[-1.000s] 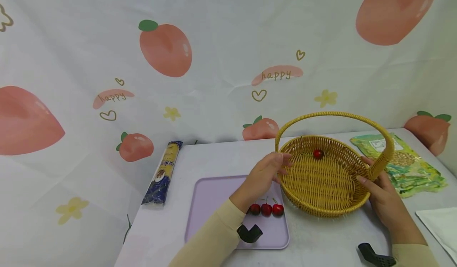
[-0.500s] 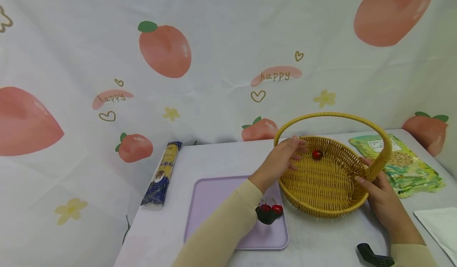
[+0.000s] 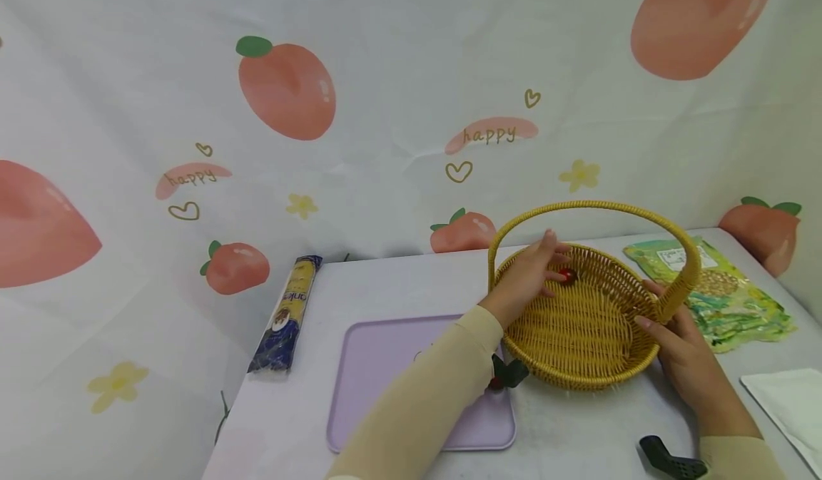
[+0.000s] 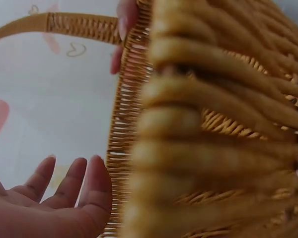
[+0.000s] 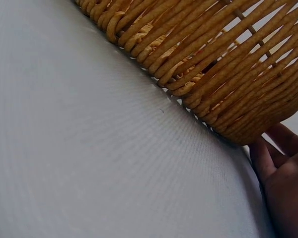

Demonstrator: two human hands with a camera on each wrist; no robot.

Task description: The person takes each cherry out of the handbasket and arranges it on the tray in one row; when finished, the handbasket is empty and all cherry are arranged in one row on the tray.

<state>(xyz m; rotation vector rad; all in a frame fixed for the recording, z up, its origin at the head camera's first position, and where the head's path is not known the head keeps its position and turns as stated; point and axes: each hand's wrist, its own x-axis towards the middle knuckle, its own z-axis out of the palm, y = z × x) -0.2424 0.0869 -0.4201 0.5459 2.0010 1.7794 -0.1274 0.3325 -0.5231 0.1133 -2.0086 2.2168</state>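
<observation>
A yellow wicker basket [image 3: 584, 334] with an arched handle [image 3: 597, 204] stands on the right of the table. Inside it, near the back wall, lies one red cherry [image 3: 568, 276]. My left hand [image 3: 528, 280] reaches over the basket's left rim, its fingers spread loosely beside the cherry; whether they touch it I cannot tell. In the left wrist view, the left hand's fingers [image 4: 68, 183] are beside the weave. My right hand [image 3: 681, 348] grips the basket's right rim below the handle, thumb inside. Its fingers [image 5: 283, 141] reach the basket's side in the right wrist view.
Left of the basket lies a lilac tray [image 3: 372, 373]; my left sleeve hides most of its cherries, with one red cherry [image 3: 495, 383] peeking out. A blue-yellow packet [image 3: 285, 316] lies far left. Beyond my right hand are a green bag [image 3: 722, 287] and a white cloth [image 3: 790, 401].
My left hand has moved from the basket's left rim, over it and rightward to beside the cherry inside. The right hand keeps its grip on the rim.
</observation>
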